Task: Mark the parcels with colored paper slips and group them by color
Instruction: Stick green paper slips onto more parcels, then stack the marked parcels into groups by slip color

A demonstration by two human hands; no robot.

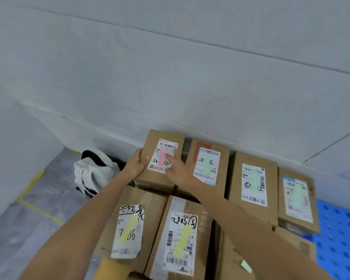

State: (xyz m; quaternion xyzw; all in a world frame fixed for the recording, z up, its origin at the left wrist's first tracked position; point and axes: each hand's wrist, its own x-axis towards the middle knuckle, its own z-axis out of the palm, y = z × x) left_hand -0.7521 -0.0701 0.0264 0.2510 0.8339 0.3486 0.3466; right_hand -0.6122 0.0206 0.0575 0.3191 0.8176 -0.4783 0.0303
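Pink-slip parcel (166, 135) sat at the far left of the back row, close to the white wall (170, 67). I watched the left hand (136, 163) hold its left edge, with the thumb on top and the fingers curled round the side. The right hand (177, 170) lay flat on its white label, fingers straight, with the tips right beside the pink slip (162, 159). Both arms reached out over the front boxes. The parcel was a brown card box, and the slip ran up the middle of the label. Three green-slip parcels (224, 158) stood in the same row to its right. Two yellow-slip parcels (204, 219) lay in front, nearer the camera. I saw a white bag (93, 172) on the floor to the left.
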